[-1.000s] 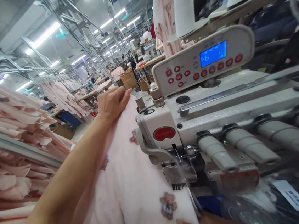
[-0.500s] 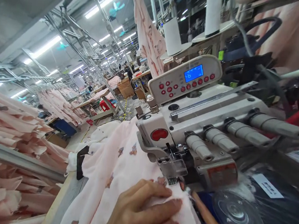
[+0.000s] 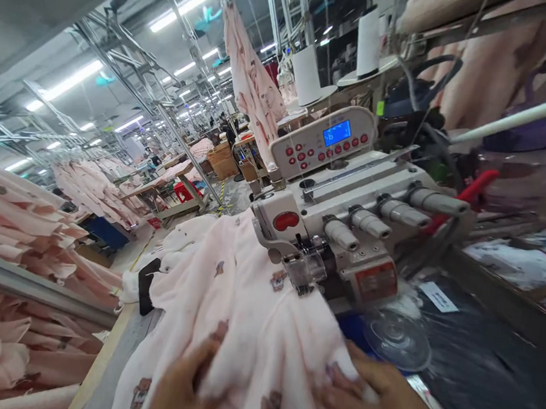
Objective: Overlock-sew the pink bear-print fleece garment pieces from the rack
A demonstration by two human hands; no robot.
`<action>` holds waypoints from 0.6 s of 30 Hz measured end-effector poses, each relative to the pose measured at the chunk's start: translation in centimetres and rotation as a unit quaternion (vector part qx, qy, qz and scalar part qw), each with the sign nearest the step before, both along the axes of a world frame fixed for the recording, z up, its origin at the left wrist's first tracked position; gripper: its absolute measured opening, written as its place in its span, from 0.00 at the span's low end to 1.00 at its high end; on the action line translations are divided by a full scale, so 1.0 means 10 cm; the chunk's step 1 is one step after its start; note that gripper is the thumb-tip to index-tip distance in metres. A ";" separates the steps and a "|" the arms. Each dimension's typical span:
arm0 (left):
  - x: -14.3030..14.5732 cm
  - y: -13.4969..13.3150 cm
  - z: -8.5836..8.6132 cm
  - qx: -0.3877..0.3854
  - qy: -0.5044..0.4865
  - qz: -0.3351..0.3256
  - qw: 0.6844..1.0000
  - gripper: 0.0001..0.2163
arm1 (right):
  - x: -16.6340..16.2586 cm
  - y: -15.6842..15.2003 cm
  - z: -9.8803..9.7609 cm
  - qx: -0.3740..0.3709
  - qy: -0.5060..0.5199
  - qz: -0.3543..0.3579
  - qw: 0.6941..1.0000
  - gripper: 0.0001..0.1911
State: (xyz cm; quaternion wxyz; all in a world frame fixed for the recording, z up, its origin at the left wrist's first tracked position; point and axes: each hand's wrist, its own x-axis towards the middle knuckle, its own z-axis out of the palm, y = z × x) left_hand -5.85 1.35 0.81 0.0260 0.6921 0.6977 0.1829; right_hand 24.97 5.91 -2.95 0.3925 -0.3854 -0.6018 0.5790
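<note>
A pale pink fabric piece [image 3: 243,305] printed with small bears lies bunched on the table in front of a white industrial sewing machine [image 3: 349,219]. My left hand [image 3: 180,390] grips a fold of it at the bottom edge of view. My right hand [image 3: 379,398] pinches the cloth's right edge, just in front of the machine's presser foot [image 3: 305,273]. The far end of the cloth runs under the foot.
The machine's control panel [image 3: 323,141] shows a blue screen. Thread cones [image 3: 306,74] stand behind it. Stacks of pink cut pieces [image 3: 16,236] fill a rack at left. A clear disc [image 3: 395,338] lies on the dark table at right. Rows of workstations recede behind.
My left hand has come back from the cloth's far end to the near edge. The cloth has been gathered toward me, and the view has pulled back from the machine.
</note>
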 end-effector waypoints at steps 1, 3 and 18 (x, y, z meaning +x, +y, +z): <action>-0.10 0.09 0.18 0.000 0.043 0.040 0.998 0.14 | 0.01 0.06 0.04 -0.002 0.004 0.035 0.999 0.21; -0.24 0.35 0.61 0.075 0.193 0.126 0.970 0.12 | 0.07 0.14 0.12 0.005 -0.007 0.070 0.997 0.24; 1.14 0.54 0.36 0.119 -0.193 -0.295 0.928 0.13 | 0.13 0.19 0.16 0.255 -0.321 0.067 0.910 0.12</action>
